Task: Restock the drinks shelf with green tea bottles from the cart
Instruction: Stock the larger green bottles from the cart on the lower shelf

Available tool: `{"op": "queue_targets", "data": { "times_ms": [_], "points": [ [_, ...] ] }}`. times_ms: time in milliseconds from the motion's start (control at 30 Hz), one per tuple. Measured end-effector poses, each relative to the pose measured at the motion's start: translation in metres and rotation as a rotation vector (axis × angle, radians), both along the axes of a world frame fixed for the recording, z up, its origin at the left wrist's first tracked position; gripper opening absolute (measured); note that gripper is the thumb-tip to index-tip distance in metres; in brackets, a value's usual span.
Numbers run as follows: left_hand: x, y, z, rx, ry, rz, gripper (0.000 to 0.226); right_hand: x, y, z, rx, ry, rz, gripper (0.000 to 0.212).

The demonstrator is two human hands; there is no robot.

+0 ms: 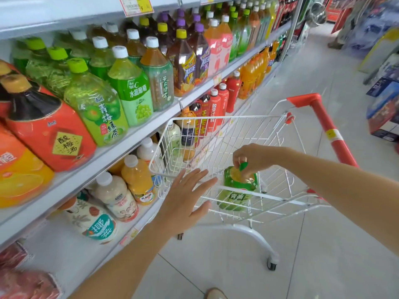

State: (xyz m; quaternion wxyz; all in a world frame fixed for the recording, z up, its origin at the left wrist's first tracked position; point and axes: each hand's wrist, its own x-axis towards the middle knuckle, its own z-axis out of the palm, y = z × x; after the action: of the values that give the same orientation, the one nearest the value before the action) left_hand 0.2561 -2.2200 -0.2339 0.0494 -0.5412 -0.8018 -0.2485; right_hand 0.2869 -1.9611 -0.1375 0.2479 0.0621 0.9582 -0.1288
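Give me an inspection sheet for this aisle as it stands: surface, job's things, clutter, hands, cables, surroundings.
Surface: shelf packed with drink bottles; pale tiled floor below.
Job's things: one green tea bottle inside the cart; matching bottles already on the shelf.
Clutter: nothing seen.
Hands: right hand pinches the green tea bottle by its top; left hand open, fingers spread, by the cart's near rim.
Cables: nothing seen.
Surroundings: boxes stacked across the aisle; a person, blurred, stands farther along it.
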Motion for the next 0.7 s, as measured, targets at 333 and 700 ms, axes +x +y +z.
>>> {"op": "queue_targets", "data": {
  "times_ms": [333, 700],
  "points": [
    [-0.010, 0.021, 0.070, 0.332, -0.400, 0.178, 0.084, -0.002, -0.048, 0.126, -0.251, 0.474, -0.015, 0.020],
    [-0.006, -0.083, 0.119, 0.759, -0.522, 0.377, 0.069, -0.018, -0.158, 0.171, -0.610, 0.605, 0.228, 0.045]
  ]
}}
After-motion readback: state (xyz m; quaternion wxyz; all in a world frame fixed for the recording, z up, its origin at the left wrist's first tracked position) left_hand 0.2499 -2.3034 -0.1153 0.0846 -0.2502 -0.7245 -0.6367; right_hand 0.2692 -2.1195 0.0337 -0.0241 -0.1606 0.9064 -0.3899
